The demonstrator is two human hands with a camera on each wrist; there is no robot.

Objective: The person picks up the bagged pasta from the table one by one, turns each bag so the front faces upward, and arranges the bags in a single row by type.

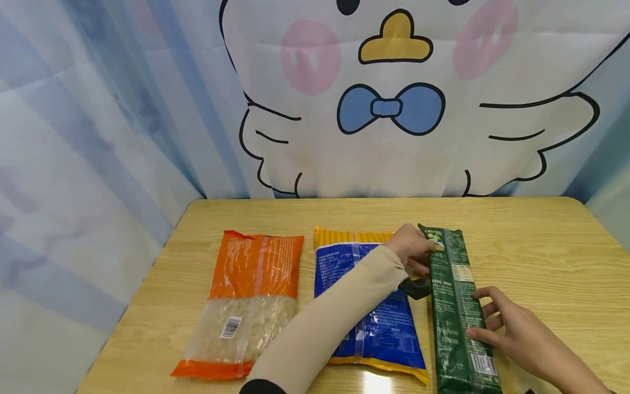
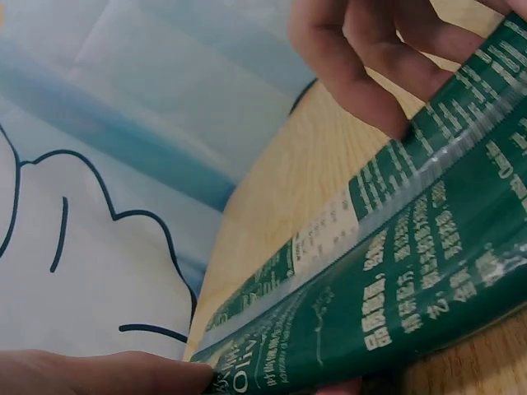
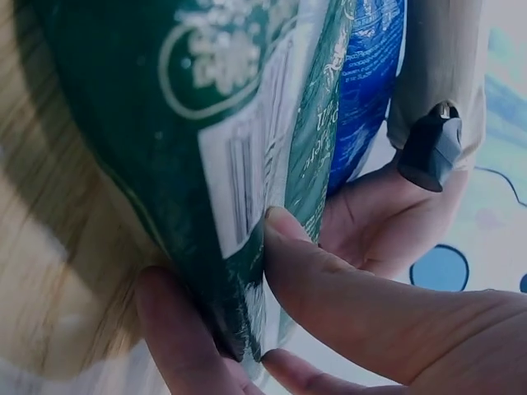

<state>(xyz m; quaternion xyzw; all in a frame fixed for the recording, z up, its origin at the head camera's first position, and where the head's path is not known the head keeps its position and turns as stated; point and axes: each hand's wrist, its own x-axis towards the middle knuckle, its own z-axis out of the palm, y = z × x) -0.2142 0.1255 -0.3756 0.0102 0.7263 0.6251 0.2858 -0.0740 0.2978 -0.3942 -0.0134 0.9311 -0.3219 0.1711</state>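
A long green pack of spaghetti (image 1: 450, 298) lies back side up on the right part of the table, its printed seam running lengthwise. My left hand (image 1: 409, 246) pinches its far end at the left edge; in the left wrist view one finger (image 2: 123, 373) lies over the pack and a fingertip shows under it. At the pack's right edge, lower down, my right hand (image 1: 509, 325) holds it with the thumb on top. The right wrist view shows that thumb (image 3: 309, 263) and the fingers on either side of the pack's edge, near the barcode.
A blue and yellow bag (image 1: 379, 328) lies left of the spaghetti, partly hidden under my left forearm. Farther left is an orange bag with a clear window (image 1: 256, 273). A patterned curtain (image 1: 315, 158) hangs behind the wooden table (image 1: 541, 235).
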